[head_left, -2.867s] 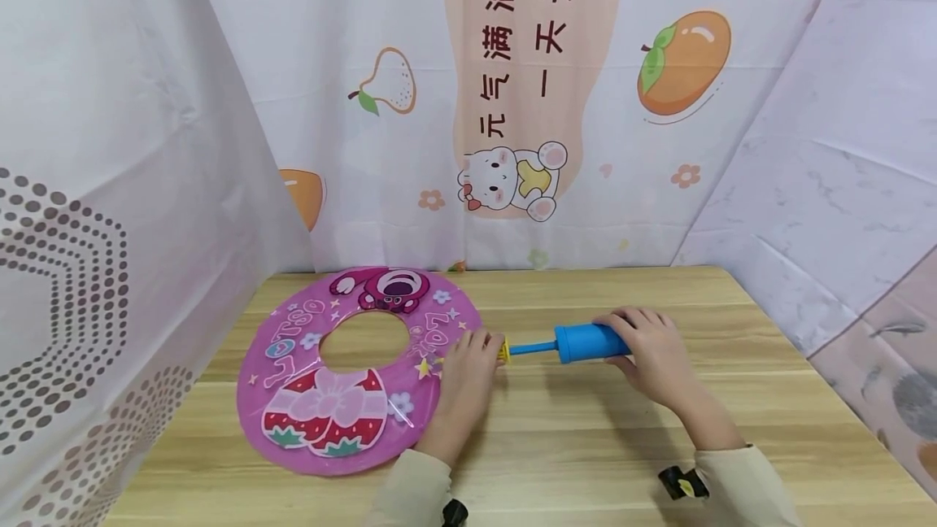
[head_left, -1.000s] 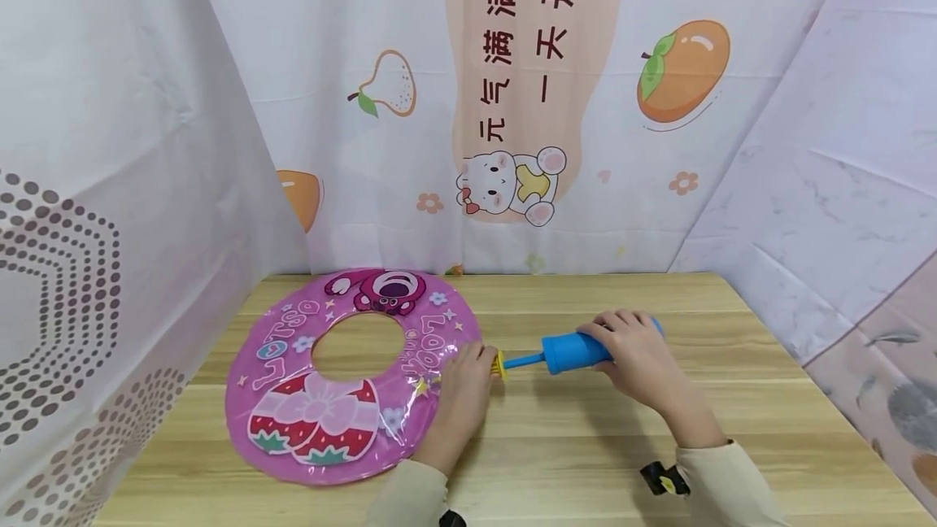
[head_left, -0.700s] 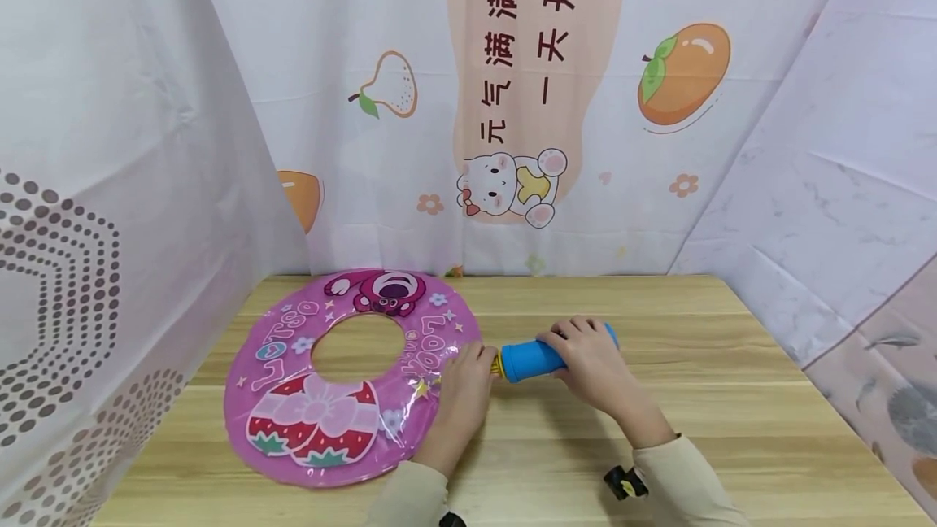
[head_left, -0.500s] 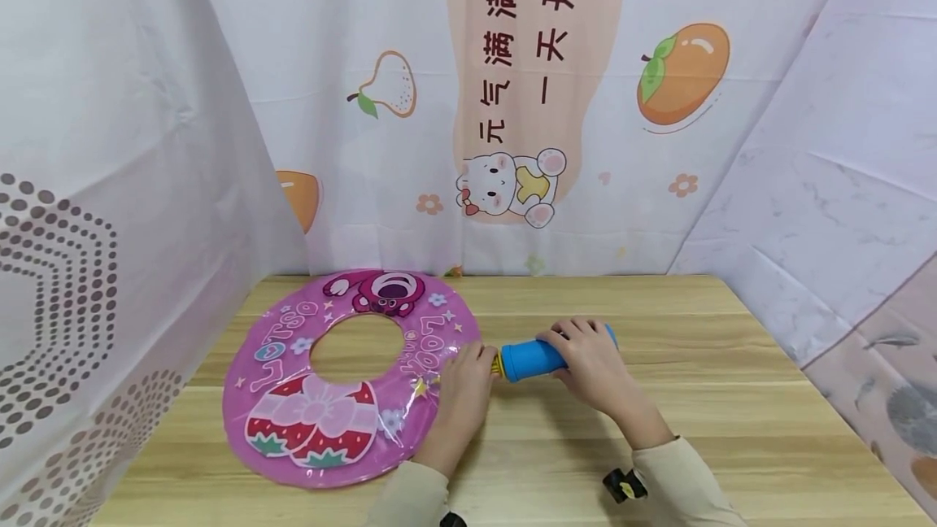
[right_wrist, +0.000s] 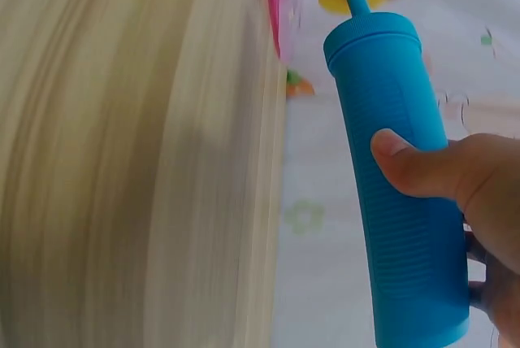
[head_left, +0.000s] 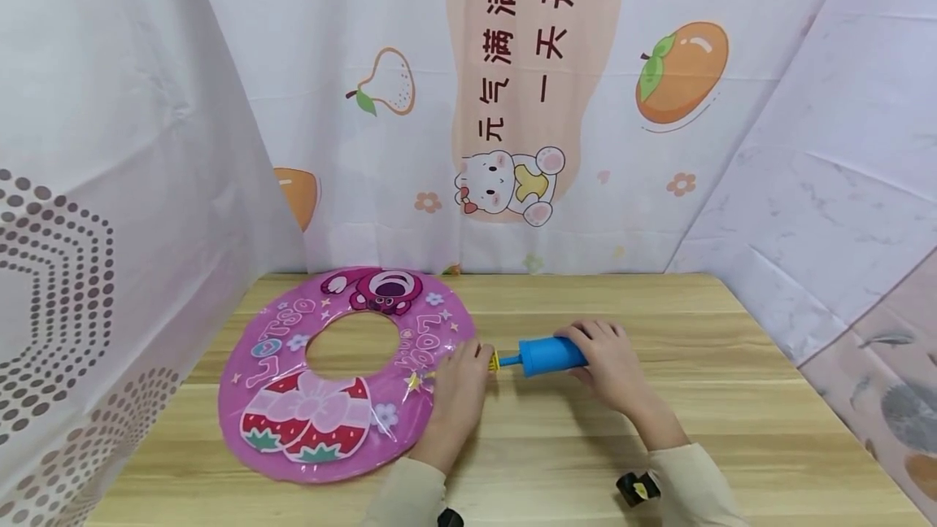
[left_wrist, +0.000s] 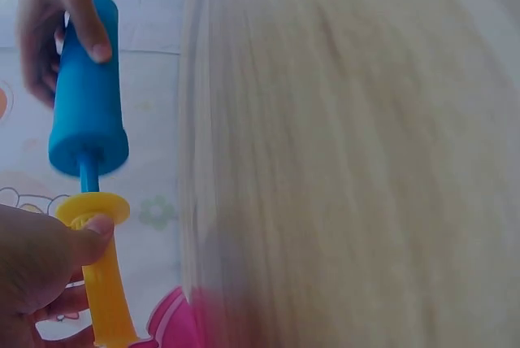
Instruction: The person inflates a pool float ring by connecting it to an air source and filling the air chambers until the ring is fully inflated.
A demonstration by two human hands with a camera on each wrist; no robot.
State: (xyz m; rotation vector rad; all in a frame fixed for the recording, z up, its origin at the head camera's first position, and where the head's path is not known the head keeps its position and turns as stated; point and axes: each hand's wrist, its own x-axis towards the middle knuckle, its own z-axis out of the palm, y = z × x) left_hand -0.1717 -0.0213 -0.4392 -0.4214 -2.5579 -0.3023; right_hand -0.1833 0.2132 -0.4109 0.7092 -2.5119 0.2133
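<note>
A hand air pump has a blue barrel (head_left: 551, 355) joined by a thin blue rod (left_wrist: 88, 174) to a yellow nozzle piece (left_wrist: 110, 291). My right hand (head_left: 606, 364) grips the barrel, thumb along its side in the right wrist view. With my left hand (head_left: 459, 389) I pinch the yellow piece just below its flange. Its narrow end meets the pink swim ring (head_left: 249, 421), printed with a bear and strawberries; the exact joint is hidden by my left hand in the head view. A short stretch of rod shows between barrel and flange.
The ring lies on the left of the wooden table (head_left: 542, 462). Behind the table hangs a printed white cloth (head_left: 410, 169), and more cloth hangs at both sides. A dark band (head_left: 637, 489) sits by my right wrist.
Half a second ago the barrel sat against the yellow piece; now my right hand has drawn it back to the right, exposing some rod. My left hand keeps its place at the ring.
</note>
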